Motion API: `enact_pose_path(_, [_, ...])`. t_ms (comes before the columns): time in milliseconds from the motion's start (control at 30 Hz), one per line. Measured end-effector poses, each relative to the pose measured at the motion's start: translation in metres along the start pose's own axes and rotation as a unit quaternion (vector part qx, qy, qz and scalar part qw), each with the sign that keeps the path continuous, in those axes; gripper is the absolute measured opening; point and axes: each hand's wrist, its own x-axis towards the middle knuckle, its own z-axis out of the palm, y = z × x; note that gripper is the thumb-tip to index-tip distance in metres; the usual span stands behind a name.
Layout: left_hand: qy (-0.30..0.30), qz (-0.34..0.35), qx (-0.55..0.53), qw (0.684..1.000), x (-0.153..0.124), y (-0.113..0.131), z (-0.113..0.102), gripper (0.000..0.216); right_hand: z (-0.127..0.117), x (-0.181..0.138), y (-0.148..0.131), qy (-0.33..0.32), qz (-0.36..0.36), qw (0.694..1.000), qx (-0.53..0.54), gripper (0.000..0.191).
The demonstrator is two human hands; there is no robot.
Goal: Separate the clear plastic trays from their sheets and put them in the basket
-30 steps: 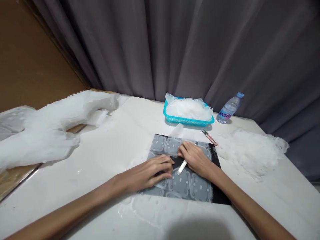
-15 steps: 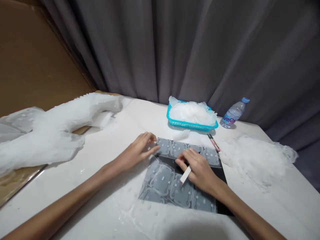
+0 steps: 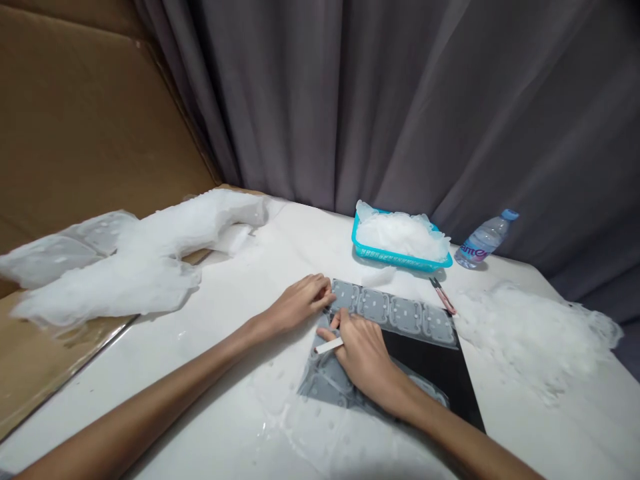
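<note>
A black board (image 3: pixel 420 351) lies on the table, partly covered by a thin translucent sheet printed with rounded-square outlines. One strip of the sheet (image 3: pixel 405 313) runs along the board's far edge; another part (image 3: pixel 325 380) spreads over the near left. My left hand (image 3: pixel 306 299) is closed at the far left corner, its fingertips pinching the sheet's edge. Just right of it, my right hand (image 3: pixel 363 350) has a slim white stick-like tool (image 3: pixel 329 345) tucked in its grip, pointing left. Its thumb and forefinger close near the sheet's left edge; what they pinch is hidden.
Behind the board stands a turquoise basket (image 3: pixel 400 260) of white translucent pieces. Pink-handled thread snips (image 3: pixel 444 298), a water bottle (image 3: pixel 485 241) and a heap of stringy white scraps (image 3: pixel 535 333) lie to the right. White sheet bundles (image 3: pixel 150 260) rest at left beside cardboard (image 3: pixel 85 127).
My right hand has moved left along the board, close to my left hand, and the white tool has swung to point left. The near part of the sheet is pulled leftward, baring more black.
</note>
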Motion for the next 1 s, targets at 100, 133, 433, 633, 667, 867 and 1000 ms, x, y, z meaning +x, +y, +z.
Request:
enact_pose_path(100, [-0.015,-0.01,-0.063,0.998,-0.002,0.005,0.003,0.023,0.0,-0.001,0.003,0.001,-0.02,1.0,0.023,0.01])
enact_pose_path(133, [-0.02,-0.022,-0.091,0.995,-0.001,0.005,0.004,0.023,-0.001,-0.002,0.004,0.013,-0.031,0.999,0.027,0.009])
enact_pose_path(433, [-0.074,-0.155,-0.198,0.965,0.006,-0.01,-0.013,0.05,-0.003,-0.002,0.002,0.053,-0.082,0.988,0.121,0.009])
enact_pose_path(633, [-0.137,-0.099,-0.3,0.939,0.004,-0.001,-0.013,0.047,-0.003,-0.004,-0.003,0.076,-0.066,0.965,0.243,0.012])
enact_pose_path(667, [-0.137,-0.086,-0.32,0.934,0.005,-0.002,-0.01,0.047,-0.002,-0.004,-0.003,0.079,-0.048,0.963,0.255,0.011])
enact_pose_path(867, [-0.079,-0.05,-0.376,0.922,0.011,-0.008,0.007,0.039,0.004,-0.003,-0.003,0.064,0.063,0.97,0.228,0.015])
enact_pose_path(1000, [-0.031,-0.057,-0.383,0.922,0.013,-0.014,0.016,0.041,0.008,-0.002,-0.007,0.052,0.026,0.983,0.175,0.014])
